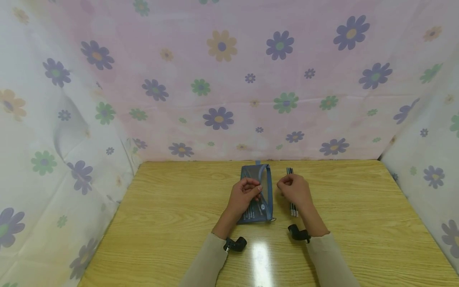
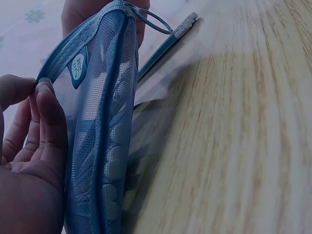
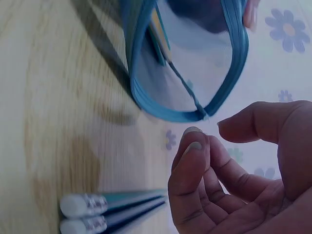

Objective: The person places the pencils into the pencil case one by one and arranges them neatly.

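A blue pouch [image 1: 256, 208], its label [image 2: 78, 67] illegible, is pinched by the left hand [image 1: 245, 195]; nothing is held in the loosely curled right hand [image 1: 296, 190], near pencils [image 1: 294, 210].

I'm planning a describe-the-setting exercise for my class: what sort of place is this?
Probably a screened-off tabletop workspace: a wood-grain table, flower-printed sheeting along its back and both sides, and stationery, namely a mesh pouch and pencils. What lies beyond the sheeting is hidden.

Plain beige sleeves [image 1: 206, 261] and bent black wrist cameras [image 1: 238, 244] are worn.
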A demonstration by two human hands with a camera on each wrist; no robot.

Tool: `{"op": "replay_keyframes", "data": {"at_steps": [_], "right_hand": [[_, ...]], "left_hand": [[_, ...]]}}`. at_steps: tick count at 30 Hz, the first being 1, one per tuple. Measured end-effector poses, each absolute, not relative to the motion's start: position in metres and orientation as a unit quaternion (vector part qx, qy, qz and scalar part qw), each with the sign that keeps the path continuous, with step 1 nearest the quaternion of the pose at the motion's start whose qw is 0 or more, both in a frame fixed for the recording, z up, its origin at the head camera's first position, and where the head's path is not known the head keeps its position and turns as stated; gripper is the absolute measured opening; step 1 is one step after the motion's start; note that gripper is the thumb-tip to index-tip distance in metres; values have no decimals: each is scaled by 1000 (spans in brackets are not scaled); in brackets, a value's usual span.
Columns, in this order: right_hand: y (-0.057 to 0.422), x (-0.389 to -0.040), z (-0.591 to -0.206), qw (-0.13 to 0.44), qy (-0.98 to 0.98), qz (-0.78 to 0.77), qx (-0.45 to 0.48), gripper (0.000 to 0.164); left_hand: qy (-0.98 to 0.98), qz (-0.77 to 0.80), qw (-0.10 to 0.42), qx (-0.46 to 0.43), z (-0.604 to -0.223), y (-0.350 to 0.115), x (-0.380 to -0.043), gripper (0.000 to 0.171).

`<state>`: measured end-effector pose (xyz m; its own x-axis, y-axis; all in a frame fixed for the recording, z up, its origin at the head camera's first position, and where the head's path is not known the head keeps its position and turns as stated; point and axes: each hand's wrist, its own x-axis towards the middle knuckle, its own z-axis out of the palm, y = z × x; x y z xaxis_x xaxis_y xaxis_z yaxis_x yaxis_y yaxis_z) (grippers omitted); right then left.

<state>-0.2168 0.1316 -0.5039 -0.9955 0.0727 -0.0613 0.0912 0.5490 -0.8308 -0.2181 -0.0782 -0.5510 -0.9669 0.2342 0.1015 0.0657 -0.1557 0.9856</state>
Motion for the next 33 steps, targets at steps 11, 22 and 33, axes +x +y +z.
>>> {"op": "replay_keyframes", "data": {"at_steps": [11,22,33], "right_hand": [[148,-218,-504,13,884,-464,58,23],[159,-217,-503,2,906,-418,65,21],[165,-219,-509,4,918,-387,91,21]], "left_hand": [[650,749,61,116,-550,-79,-217,23],[649,749,66,115,-550,-79,-216,24],[650,747,66,121,-552,-80,-218,30]]}}
